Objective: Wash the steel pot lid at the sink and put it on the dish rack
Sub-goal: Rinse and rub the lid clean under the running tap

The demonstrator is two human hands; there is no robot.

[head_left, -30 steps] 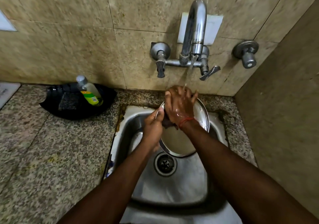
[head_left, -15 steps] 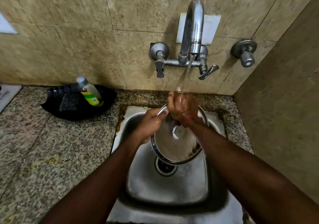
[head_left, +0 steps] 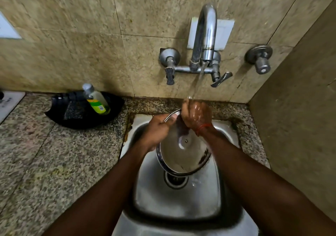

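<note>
The granite table is carrying the steel sink set into it, and the pot lid is hanging over the basin, just above the drain and not touching the sink floor as far as this view shows.

Compared with a second ago, the lid is now sitting lower and swung round. Then the right hand was lying flat across its face, hiding the centre. Now that hand has moved up to the far rim, directly under the stream from the tap, and the underside with its centre rivet is showing bare. I judge the person is passing from rubbing the face to rinsing along the edge, so the wash is well along but not finished; no dish rack is in view yet.

The lid is round, so it has no true long axis. It is tilting steeply, its far rim raised toward the wall and its near rim dropping toward the drain, with the hollow inner face turned toward the camera. Dark residue seems to be clinging to the lower right rim, though it could be a reflection.

The left hand is pinching the upper left rim, thumb on the inner side. The right hand is curling its grip over the top rim, wet, fingers closed on the edge. A soap bottle is lying in a black dish well off to the left.
</note>
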